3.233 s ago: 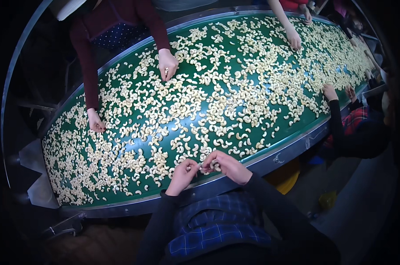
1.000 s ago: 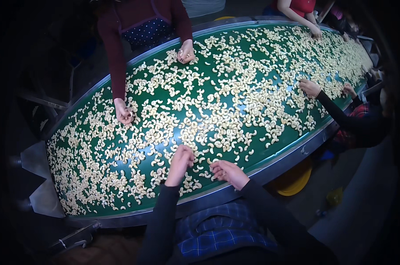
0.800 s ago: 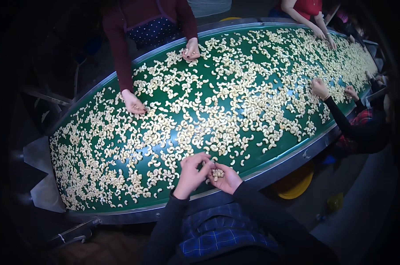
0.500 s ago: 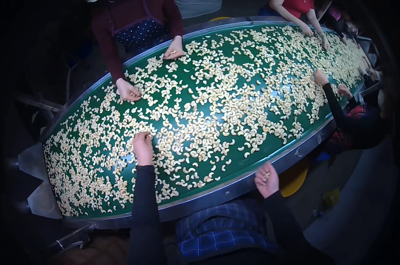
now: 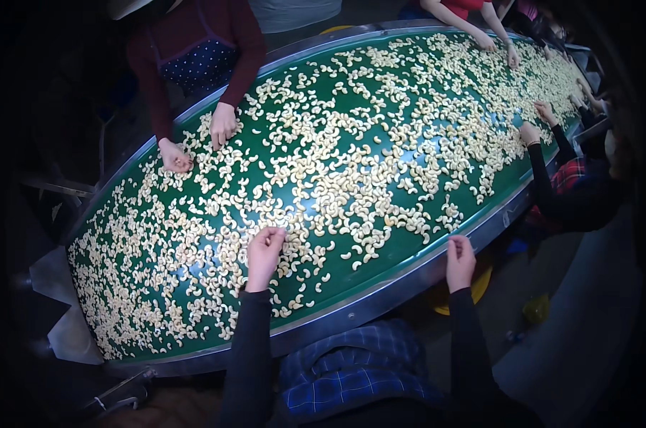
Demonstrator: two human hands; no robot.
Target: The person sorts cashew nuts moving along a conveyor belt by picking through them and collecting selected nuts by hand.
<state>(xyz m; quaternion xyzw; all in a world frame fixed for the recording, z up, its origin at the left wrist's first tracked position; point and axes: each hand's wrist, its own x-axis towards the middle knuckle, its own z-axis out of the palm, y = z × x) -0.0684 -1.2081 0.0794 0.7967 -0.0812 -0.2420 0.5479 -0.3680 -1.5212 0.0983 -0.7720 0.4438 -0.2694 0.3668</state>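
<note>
Pale, curved cashew kernels (image 5: 351, 185) lie scattered across a smooth green conveyor belt (image 5: 380, 274) edged in dull metal, its far end lost in dark, bent margins. The left hand (image 5: 264, 246) rests among the kernels, fingers curled loosely; what they grip cannot be made out. The right hand (image 5: 460, 258) hangs beyond the rim, fingers bunched, contents hidden.

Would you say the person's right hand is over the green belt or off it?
Off it: the right hand hangs past the metal rim, closed.
</note>
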